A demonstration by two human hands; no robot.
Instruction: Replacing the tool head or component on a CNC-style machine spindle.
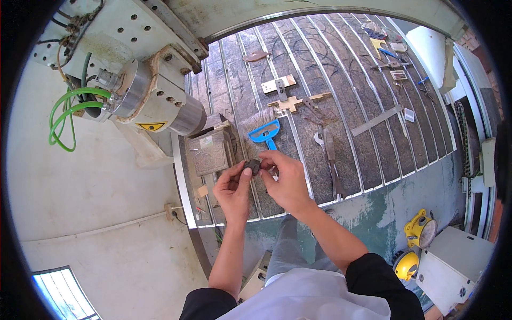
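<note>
A small dark block-like metal part (253, 166) is held up over the near edge of the slotted machine table (341, 160). My left hand (233, 189) pinches it from the left between thumb and fingers. From the other side, the fingertips of my right hand (288, 184) close on its right edge. The exact kind of part is too small to make out. Just beyond my hands lies a brush with a blue handle (265, 132) and pale bristles. To the left of the brush sits a dusty rectangular block (210, 153) with small metal pieces on top.
A machine spindle (186, 114) with green hoses (72, 120) hangs at the left. An adjustable wrench (320, 140), a long dark bar (329, 144), a flat metal strip (376, 120) and a clamp (281, 89) lie on the table. Yellow lamps (420, 229) stand lower right.
</note>
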